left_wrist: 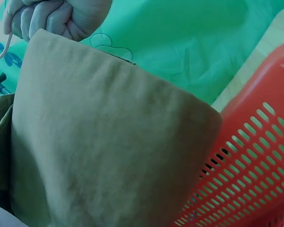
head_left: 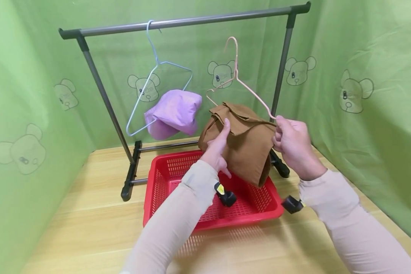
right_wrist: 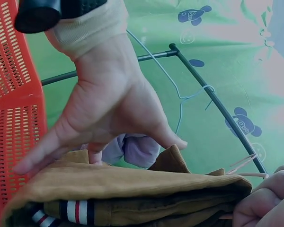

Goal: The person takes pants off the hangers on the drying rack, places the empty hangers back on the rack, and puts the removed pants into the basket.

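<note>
A folded brown garment [head_left: 246, 148] hangs over the lower part of a pink wire hanger [head_left: 251, 91]. Inside its fold, the right wrist view shows striped white, red and navy tape [right_wrist: 77, 211]. My right hand [head_left: 292, 140] pinches the hanger's right corner beside the garment's edge; in the left wrist view those fingers [left_wrist: 40, 19] are curled. Against the garment's left side rests my left hand [head_left: 217, 150], thumb pointing up. In the right wrist view this left hand [right_wrist: 116, 101] is spread, its fingertips partly hidden behind the cloth. The pink hanger's hook is free of the rail.
A grey clothes rack [head_left: 191, 23] with black joints stands behind. On its rail hangs a blue hanger [head_left: 137, 101] bearing a folded purple garment [head_left: 176, 112]. Below my hands a red perforated basket [head_left: 212, 224] sits on the wooden table [head_left: 89, 228]. Green curtains [head_left: 380, 76] surround everything.
</note>
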Demonstrator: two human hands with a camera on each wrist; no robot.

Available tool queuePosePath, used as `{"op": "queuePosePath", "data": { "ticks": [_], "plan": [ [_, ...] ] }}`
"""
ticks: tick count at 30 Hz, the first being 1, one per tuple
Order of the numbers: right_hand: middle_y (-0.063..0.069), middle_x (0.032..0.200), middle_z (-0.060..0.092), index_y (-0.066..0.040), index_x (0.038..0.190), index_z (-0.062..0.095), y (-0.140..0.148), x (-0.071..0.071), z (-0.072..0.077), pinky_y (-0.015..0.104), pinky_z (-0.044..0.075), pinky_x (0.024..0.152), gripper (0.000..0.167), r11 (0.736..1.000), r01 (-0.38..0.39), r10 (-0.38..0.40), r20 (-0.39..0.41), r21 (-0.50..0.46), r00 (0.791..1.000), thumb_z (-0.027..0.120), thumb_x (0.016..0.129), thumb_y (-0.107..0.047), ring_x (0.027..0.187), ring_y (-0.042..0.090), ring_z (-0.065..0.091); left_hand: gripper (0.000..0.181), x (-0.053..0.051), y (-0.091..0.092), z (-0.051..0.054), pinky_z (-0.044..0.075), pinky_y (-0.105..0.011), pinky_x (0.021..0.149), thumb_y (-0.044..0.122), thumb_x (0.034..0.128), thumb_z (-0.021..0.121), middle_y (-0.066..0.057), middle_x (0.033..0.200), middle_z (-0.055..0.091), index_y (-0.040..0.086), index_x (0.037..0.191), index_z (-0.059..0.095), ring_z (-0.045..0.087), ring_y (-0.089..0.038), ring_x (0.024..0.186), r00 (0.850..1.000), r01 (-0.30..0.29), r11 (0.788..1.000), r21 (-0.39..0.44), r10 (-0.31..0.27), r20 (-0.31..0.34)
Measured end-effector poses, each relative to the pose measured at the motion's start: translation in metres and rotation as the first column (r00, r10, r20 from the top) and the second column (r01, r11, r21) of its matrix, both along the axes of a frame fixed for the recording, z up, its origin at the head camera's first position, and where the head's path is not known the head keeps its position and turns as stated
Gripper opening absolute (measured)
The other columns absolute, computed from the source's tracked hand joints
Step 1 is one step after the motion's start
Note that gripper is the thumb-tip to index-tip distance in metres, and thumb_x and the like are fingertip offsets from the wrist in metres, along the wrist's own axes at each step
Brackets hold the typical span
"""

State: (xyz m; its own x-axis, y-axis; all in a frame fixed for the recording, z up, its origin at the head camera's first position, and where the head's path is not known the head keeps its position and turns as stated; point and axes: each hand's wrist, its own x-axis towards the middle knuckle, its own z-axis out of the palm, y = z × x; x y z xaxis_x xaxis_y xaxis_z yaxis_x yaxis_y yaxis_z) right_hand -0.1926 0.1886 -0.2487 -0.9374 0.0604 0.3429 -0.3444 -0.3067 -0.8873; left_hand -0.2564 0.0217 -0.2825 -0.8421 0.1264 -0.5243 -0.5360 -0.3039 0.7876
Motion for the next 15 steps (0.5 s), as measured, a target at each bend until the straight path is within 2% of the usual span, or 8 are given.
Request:
{"op": "queuePosePath", "data": {
  "ticks": [6, 11, 15],
  "plan": [
    [-0.006, 0.047, 0.029, -0.013, 0.059, 0.035, -0.001, 0.002, 0.0, 0.028, 0.006, 0.044, 0.045, 1.0, -0.006, 0.007, -0.008, 0.017, 1.0, 0.044, 0.103, -0.017, 0.044, 0.012, 0.014, 0.135, -0.003, 0.01, 0.007, 0.003, -0.087, 0.086, 0.081, 0.0602, 0.068, -0.016, 0.159, 0.002, 0.024, 0.154, -0.011, 0.003, -0.051, 0.14, 0.999, -0.032, 0.999, -0.02, 0.033, 0.037],
    [-0.006, 0.047, 0.029, -0.013, 0.057, 0.035, -0.004, 0.003, 0.0, 0.029, 0.007, 0.045, 0.047, 0.998, 0.002, -0.002, -0.003, 0.058, 1.0, 0.044, 0.103, -0.018, 0.04, 0.008, 0.02, 0.137, -0.005, 0.016, 0.007, 0.002, -0.087, 0.084, 0.083, 0.0557, 0.069, -0.016, 0.158, 0.008, 0.026, 0.155, -0.006, 0.008, -0.051, 0.14, 0.995, -0.088, 0.996, -0.018, 0.088, 0.05],
    [-0.006, 0.047, 0.031, -0.013, 0.056, 0.036, -0.007, 0.005, 0.001, 0.029, 0.008, 0.044, 0.048, 0.997, 0.002, -0.003, 0.006, 0.078, 1.0, 0.045, 0.103, -0.018, 0.039, 0.005, 0.025, 0.136, -0.005, 0.02, 0.005, 0.002, -0.088, 0.084, 0.079, 0.0524, 0.075, -0.015, 0.157, 0.012, 0.029, 0.155, 0.0, 0.012, -0.05, 0.139, 0.991, -0.125, 0.991, -0.038, 0.127, 0.037]
  ]
}}
